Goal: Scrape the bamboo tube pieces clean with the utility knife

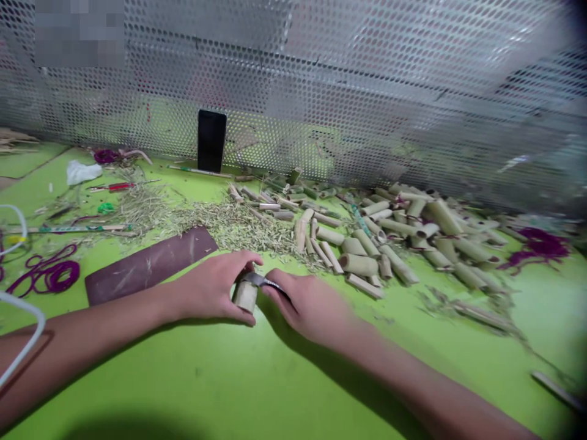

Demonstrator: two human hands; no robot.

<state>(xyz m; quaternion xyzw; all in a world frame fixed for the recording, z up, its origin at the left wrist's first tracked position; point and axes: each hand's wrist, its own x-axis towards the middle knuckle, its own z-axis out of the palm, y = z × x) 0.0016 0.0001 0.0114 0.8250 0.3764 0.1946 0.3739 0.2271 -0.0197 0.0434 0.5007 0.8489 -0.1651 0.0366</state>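
My left hand point(220, 284) is curled around a short pale bamboo piece point(246, 297) standing on the green table point(215, 379). My right hand point(312, 302) grips the dark handle of a metal tool point(253, 279) with a flat, shiny end. That end lies across the top of the bamboo piece; I cannot make out the tool's exact kind. Just behind my left forearm is a brown, sandpaper-like strip point(151, 269).
A perforated metal screen point(293, 91) runs along the back, with a phone point(211, 142) propped against it. Cut bamboo pieces point(360, 264) are heaped right of centre, beside shavings point(243, 226). Purple cord point(62, 276) and a white cable point(27, 305) are at left.
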